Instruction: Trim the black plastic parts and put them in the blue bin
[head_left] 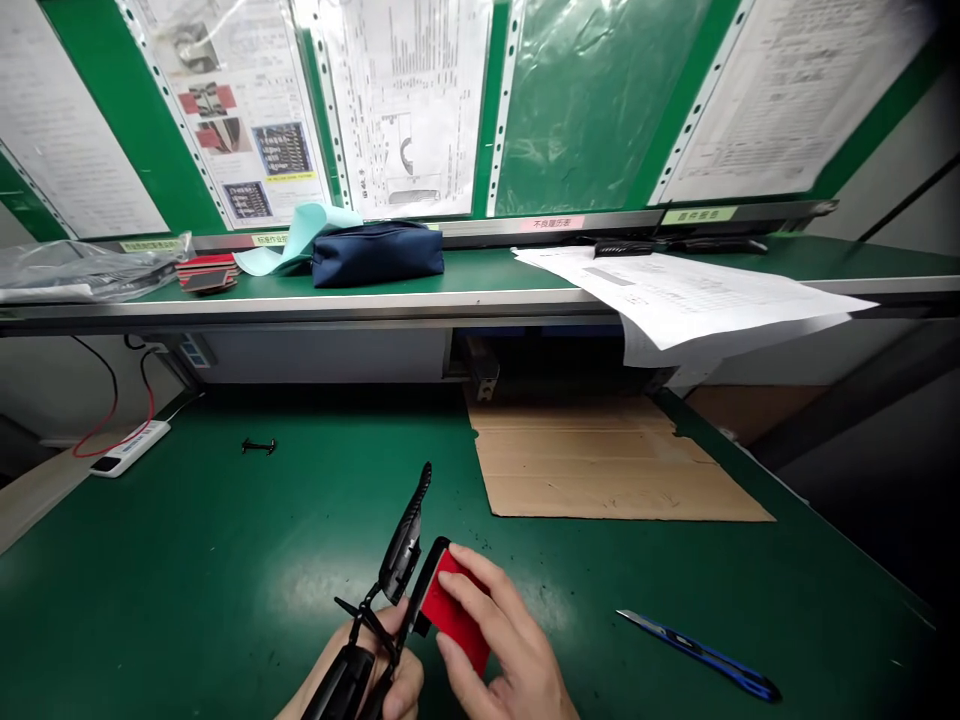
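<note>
Where the green table (225,560) fills most of the view, we see a shelf (480,290) above it and a back wall hung with sleeved printed sheets (409,100), their writing too small to read. On the shelf lie loose papers (675,295) that overhang its edge, a navy pouch (377,254), and clear plastic bags (75,270). A flat piece of cardboard (600,460) rests on the table to the right of centre. A blue utility knife (701,657) lies near the right edge, well apart from the hands, and a white power strip (129,448) sits far left.

At the bottom centre, our left hand (375,680) is closed around the lower end of a black plastic part (397,560), whose long axis runs up and slightly right, away from us. Our right hand (499,655) has its fingers (469,575) pressed on a red pad (454,610) that touches the part's right side. The right hand is nearer the pad; the left holds the part. A small black clip (259,446) lies alone, far up left.
</note>
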